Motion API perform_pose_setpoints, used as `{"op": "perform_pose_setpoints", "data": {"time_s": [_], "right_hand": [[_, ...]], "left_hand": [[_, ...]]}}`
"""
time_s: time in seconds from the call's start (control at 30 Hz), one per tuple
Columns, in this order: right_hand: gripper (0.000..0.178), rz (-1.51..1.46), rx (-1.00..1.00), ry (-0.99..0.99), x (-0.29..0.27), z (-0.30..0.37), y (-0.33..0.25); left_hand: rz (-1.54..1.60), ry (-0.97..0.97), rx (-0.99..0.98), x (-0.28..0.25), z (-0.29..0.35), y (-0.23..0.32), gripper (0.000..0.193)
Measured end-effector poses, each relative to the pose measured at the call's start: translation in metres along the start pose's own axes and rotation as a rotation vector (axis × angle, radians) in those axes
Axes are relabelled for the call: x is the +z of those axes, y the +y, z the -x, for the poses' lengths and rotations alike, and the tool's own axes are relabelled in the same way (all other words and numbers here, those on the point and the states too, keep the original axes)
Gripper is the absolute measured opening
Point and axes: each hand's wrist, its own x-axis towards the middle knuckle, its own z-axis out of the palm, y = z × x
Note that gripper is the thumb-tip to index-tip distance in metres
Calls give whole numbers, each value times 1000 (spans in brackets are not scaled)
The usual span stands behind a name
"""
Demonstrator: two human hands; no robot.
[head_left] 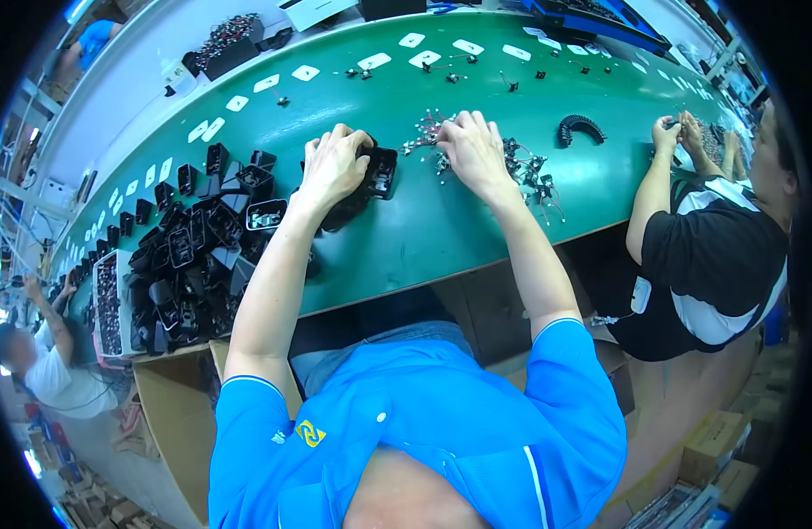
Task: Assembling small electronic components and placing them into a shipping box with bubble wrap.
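My left hand [333,167] is closed over a black plastic housing [384,173], an open box-like shell whose hollow side shows to the right of my fingers. More black shells lie under and beside that hand. Over a loose cluster of small wired parts [540,179], my right hand [473,152] has its fingers bent down and drawn together. Their tips are partly hidden, so what they pinch cannot be made out. Red-wired pieces [426,130] lie just left of those fingers.
A large heap of black housings [190,238] covers the table's left. A black ribbed curved piece [581,130] lies to the right. White cards [375,61] and small wired parts line the far side of the green table [397,256]. A co-worker [705,238] sits close at right.
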Motion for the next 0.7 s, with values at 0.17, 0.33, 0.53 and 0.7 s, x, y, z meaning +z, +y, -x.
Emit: {"op": "perform_pose_setpoints", "data": {"time_s": [0.17,0.33,0.53,0.7], "right_hand": [[15,118,53,262,6,-16,-8],[12,87,-295,446,35,-34,-16],[16,192,-164,161,29,-45,-1],[20,76,-175,124,-1,-36,0]], "left_hand": [[-76,-9,-34,-3,6,3,29],[-32,73,-77,-12,15,13,28],[85,145,-75,-44,42,-7,31],[206,187,-200,-98,89,-68,34]]}}
